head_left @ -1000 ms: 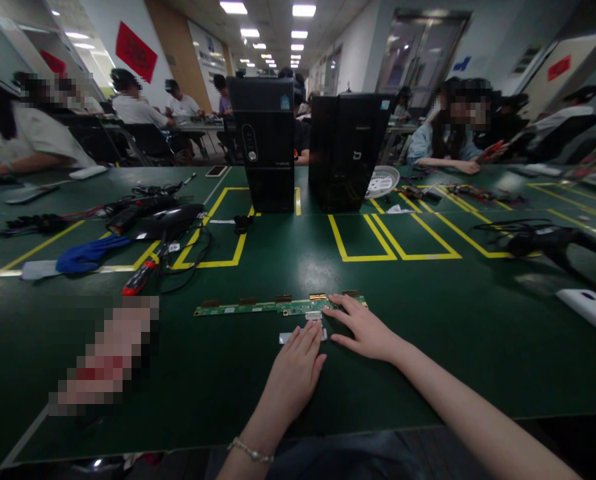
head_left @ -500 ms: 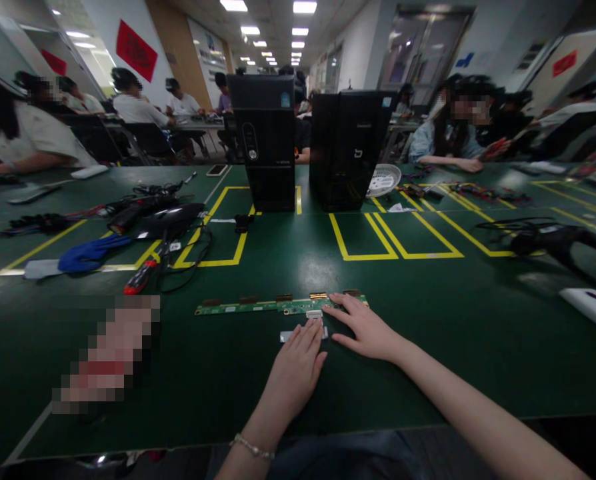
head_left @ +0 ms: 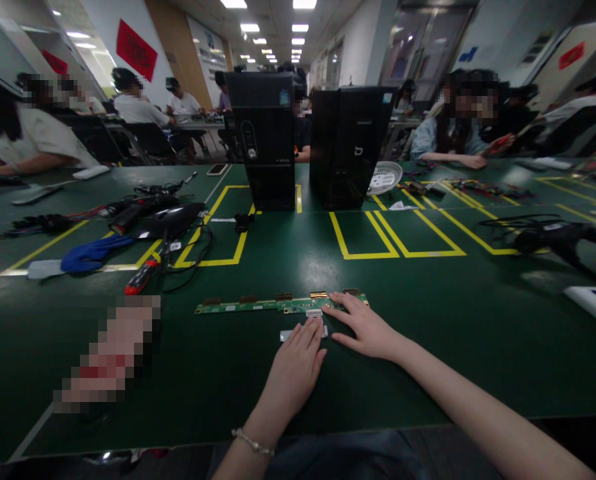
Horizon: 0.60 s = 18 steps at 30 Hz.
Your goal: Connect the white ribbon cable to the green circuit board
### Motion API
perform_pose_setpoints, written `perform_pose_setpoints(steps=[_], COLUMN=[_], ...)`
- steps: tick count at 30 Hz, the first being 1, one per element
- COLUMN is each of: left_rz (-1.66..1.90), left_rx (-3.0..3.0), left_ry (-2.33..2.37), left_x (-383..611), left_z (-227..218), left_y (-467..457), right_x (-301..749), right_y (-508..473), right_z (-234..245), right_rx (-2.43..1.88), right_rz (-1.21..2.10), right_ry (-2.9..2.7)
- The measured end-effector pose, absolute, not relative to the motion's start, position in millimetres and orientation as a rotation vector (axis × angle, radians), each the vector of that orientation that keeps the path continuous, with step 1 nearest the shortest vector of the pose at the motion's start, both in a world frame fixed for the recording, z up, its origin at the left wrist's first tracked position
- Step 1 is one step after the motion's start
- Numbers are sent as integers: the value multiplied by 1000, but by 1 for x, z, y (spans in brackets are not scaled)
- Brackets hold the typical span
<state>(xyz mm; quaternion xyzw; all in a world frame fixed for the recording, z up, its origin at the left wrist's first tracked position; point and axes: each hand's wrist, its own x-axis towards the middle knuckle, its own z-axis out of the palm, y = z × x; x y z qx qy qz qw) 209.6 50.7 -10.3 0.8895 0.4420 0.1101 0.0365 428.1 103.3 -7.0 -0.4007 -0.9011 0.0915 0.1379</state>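
Observation:
A long, narrow green circuit board (head_left: 258, 306) lies flat on the green table (head_left: 218, 373), with several brown-gold tabs along its far edge. My right hand (head_left: 363, 327) rests over the board's right end, fingers spread and fingertips on it. Just in front of the board, my left hand (head_left: 301, 357) lies flat, fingers stretched out over a small white-grey strip (head_left: 288, 335). Part of that strip is hidden beneath the fingers. A white connector (head_left: 314, 313) at the board's near edge sits right beyond my left fingertips.
Two black computer towers (head_left: 263, 140) stand at the back middle. To the left lie a red-and-black screwdriver (head_left: 142, 277), a blue glove (head_left: 95, 252) and tangled black cables (head_left: 148, 200). On the right are a black cable bundle (head_left: 558, 237) and a white object (head_left: 595, 303). Several people sit beyond.

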Motion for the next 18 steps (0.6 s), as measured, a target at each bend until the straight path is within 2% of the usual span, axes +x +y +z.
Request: perform_pose_setpoints(steps=[18], left_rz=[308], left_rx=[2694], left_ry=[1314], left_x=[202], left_z=[1], left_y=[58], right_x=[430], right_y=[104], right_z=[-6], right_rx=[-1167], right_rz=[297], right_ry=[-2614])
